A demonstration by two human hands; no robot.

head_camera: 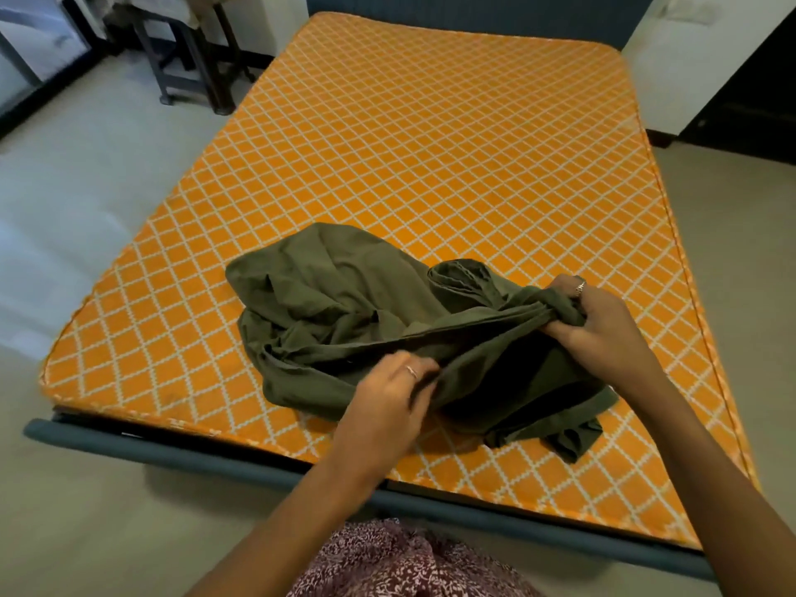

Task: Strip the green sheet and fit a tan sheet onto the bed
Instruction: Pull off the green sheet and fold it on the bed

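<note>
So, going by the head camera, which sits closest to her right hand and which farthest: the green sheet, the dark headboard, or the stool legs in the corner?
From the right hand:
1. Green sheet, gripped in it.
2. Dark headboard, far end of the mattress.
3. Stool legs, far left corner, farthest.

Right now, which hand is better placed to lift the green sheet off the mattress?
Probably the right hand: it grips a gathered bunch of the green sheet, its edge stretched toward the left hand, which only pinches a fold near the mattress's foot.
</note>
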